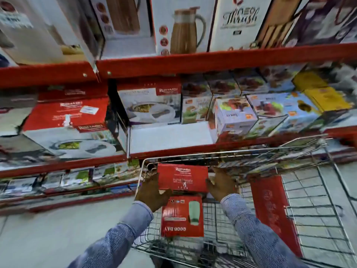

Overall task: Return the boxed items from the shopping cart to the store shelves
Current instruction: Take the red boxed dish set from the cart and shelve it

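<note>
A red box with white lettering (182, 176) sits inside the wire shopping cart (316, 192), at its far left corner. My left hand (152, 192) presses its left side and my right hand (221, 183) presses its right side, so both hold it between them. A second red box with a pale green jug picture (182, 216) lies in the cart just nearer to me, below the held box. Matching red boxes (65, 115) stand on the middle shelf at left.
Red metal shelves (173, 64) run across the view, packed with boxed jugs, dishes and juicers. A bare white patch of shelf (170, 138) lies right above the cart's far rim. A red cart seat flap (274, 209) stands at right. Grey floor lies at lower left.
</note>
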`<state>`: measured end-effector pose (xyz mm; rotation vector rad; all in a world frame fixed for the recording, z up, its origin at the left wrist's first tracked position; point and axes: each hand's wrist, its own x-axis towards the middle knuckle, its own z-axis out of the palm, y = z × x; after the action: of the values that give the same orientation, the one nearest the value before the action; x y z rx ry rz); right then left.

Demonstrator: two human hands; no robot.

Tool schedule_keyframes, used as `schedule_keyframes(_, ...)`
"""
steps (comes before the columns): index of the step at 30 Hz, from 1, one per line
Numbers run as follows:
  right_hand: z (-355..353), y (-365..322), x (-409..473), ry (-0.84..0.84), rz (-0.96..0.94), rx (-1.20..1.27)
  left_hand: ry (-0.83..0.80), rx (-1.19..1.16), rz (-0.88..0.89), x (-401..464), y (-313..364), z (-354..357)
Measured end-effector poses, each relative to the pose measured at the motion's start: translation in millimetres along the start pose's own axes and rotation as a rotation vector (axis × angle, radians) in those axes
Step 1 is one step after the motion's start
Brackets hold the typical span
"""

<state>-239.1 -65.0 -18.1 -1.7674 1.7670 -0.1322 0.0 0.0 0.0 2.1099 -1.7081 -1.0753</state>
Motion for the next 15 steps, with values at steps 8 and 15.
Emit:
schedule_keyframes(8,37.1,20.1,15.1,-0.207,0.307,0.319,-0.159,-0.302,-0.441,41.7,-10.6,16.6)
schedule_keyframes(15,42.7,32.2,22.0,-0.137,0.322,0.550,-0.026,-0.400,-0.504,54.0,-33.8,23.0)
